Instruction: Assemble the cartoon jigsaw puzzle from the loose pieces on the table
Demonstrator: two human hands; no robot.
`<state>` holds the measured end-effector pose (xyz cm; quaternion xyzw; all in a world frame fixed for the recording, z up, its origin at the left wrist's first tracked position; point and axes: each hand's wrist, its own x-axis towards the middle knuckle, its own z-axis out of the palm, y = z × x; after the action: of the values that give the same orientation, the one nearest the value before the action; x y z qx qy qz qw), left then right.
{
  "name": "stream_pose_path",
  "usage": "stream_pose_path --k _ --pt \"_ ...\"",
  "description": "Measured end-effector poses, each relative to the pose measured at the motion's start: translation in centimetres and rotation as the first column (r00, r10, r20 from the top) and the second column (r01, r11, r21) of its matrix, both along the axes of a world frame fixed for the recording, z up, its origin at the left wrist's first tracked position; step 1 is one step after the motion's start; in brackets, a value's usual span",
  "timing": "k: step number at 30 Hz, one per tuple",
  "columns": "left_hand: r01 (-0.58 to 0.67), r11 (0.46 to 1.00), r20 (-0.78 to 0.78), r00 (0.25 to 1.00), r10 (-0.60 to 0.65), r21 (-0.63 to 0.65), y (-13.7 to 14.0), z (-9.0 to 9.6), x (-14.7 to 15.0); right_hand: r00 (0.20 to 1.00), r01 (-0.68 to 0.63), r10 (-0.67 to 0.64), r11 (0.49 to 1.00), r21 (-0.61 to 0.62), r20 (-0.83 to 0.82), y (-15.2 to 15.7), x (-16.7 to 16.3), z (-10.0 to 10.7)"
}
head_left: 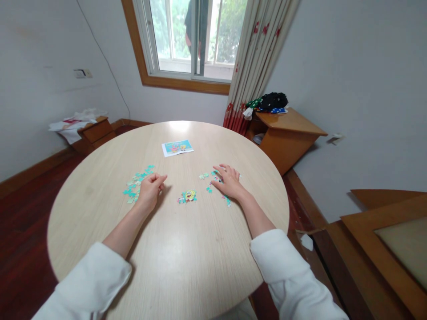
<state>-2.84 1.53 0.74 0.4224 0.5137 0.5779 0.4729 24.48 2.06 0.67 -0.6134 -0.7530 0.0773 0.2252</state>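
My left hand (151,188) is closed in a pinch beside a loose heap of teal and pale jigsaw puzzle pieces (134,182); whatever is in its fingers is too small or hidden to make out. With fingers spread, my right hand (228,180) reaches over a second scatter of puzzle pieces (209,189) and partly covers them. Between both hands lies a small joined puzzle section (189,196) showing a yellow cartoon face. Farther back, a picture card (177,147) with a pink and a yellow cartoon figure lies flat.
All of this lies on a round pale wooden table (187,266). A wooden cabinet (288,129) with dark cloth on top stands at the back right, near a curtain (256,58). Another low cabinet (96,132) is at the left. A person is partly visible outside the window (176,35).
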Motion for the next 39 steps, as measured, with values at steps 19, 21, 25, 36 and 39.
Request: stream_pose_path --k 19,21,25,36,39 --pt "-0.002 1.0 0.002 1.0 0.002 0.012 0.0 0.0 0.0 0.977 0.211 -0.204 0.969 0.127 -0.07 1.1 0.0 -0.9" --pt "-0.002 1.0 0.003 1.0 0.002 0.02 0.0 0.0 0.0 0.955 0.29 -0.28 0.951 0.106 -0.096 1.3 0.8 -0.8" --pt "-0.001 1.0 -0.001 1.0 0.001 0.026 0.0 0.0 0.0 0.91 0.408 -0.398 0.91 0.081 -0.113 1.6 2.4 -1.0" --pt "0.003 1.0 0.024 1.0 -0.004 0.027 0.1 -0.1 0.0 0.917 0.391 -0.38 0.917 0.083 -0.117 1.8 1.8 -1.3" --pt "0.001 1.0 0.024 1.0 -0.002 0.021 0.0 0.0 0.0 0.917 0.39 -0.378 0.917 0.081 -0.129 1.5 1.8 -0.8"
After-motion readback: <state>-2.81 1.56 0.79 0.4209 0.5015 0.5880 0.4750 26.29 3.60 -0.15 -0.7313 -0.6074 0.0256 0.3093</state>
